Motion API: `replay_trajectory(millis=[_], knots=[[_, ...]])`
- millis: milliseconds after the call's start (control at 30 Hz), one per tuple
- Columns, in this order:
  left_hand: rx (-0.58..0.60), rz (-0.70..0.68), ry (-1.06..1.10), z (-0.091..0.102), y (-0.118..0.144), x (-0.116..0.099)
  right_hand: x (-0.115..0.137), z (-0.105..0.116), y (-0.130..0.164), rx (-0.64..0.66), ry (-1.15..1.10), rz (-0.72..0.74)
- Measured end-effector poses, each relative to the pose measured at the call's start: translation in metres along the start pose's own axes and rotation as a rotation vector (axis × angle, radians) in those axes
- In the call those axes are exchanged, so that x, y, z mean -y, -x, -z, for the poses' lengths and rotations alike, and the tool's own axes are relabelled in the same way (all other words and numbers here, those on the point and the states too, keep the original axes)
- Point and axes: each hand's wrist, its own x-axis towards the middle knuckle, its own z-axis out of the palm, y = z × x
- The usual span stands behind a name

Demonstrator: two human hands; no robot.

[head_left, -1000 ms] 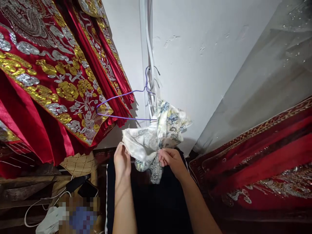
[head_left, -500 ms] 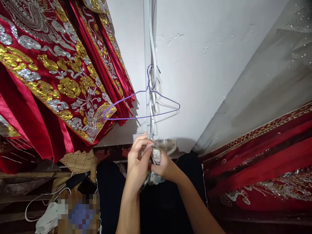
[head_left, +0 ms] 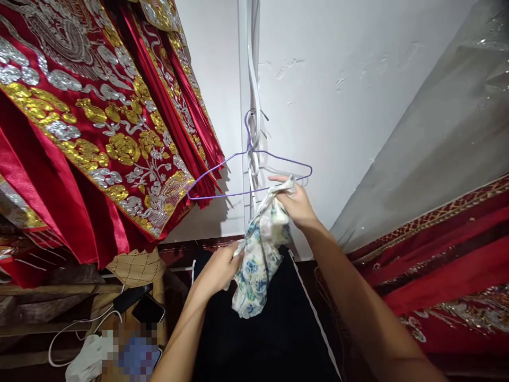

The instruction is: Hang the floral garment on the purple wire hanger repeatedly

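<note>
White wall point(head_left: 326, 90) across the far side. At left, red satin garment point(head_left: 123, 148), thick with gold and silver sequin work; at right, sheer grey cover point(head_left: 429, 127) over another red garment point(head_left: 445, 244). Near, dark trousers point(head_left: 258, 350) with white side stripes. Against the far wall, purple wire hanger point(head_left: 226, 196), hung level. In front of its right half and down over the trousers, floral cloth point(head_left: 256, 270), held aslant at two places, upper end far and right, loose end near. Left hand point(head_left: 220, 268) lower, on the cloth's left edge; right hand point(head_left: 296, 201) higher, at the top, just in front of the hanger; touching it or not, hard to tell. Left fingers point(head_left: 235, 247) narrow, pinching the edge; right fingers point(head_left: 278, 179) gripping the top, index stretched leftward. For good handling, probably best to find an edge or seam first, pinch lightly, ease the folds apart instead of tugging the seemingly thin fabric, and avoid snagging on the wire's right corner.
</note>
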Motion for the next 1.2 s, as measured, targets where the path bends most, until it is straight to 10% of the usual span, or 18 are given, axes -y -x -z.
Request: replay_trajectory(millis=[200,433,600,967,1200], knots=[[0.062,0.025,-0.313,0.024,-0.026,0.005,-0.039,-0.003,-0.034,0.146,0.235,-0.111],[0.363,0.119,-0.257,0.054,-0.019,0.056,-0.012,0.035,-0.017,0.296,0.600,-0.008],[0.095,0.038,-0.341,0.081,-0.038,0.054,0.000,0.031,-0.015,0.315,0.607,0.004],[-0.325,-0.444,-0.380,0.091,-0.102,-0.032,0.003,0.020,0.000,0.403,0.394,-0.046],[-0.366,-0.465,-0.504,0.114,-0.120,-0.034,0.030,0.080,-0.011,-0.258,0.534,0.159]])
